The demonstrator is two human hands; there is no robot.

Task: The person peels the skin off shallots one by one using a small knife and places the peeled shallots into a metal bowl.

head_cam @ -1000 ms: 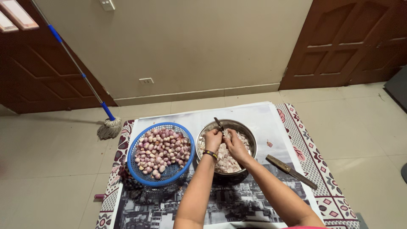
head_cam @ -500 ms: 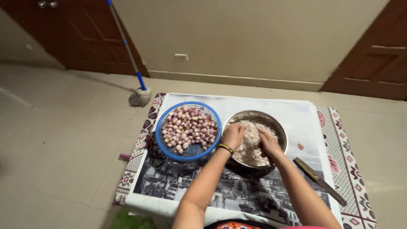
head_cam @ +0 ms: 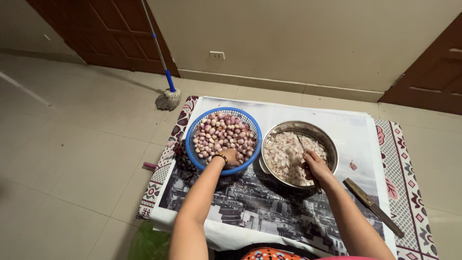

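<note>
Left hand in blue basket of shallots, right hand holding knife

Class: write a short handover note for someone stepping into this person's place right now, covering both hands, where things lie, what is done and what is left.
Left hand: reaching into the blue basket of whole shallots.
Right hand: over the metal bowl, grip closed on a small knife.
Done: cut pieces partly fill the bowl.
Left: many shallots remain in the basket.
A large knife lies on the printed sheet to the right.
</note>
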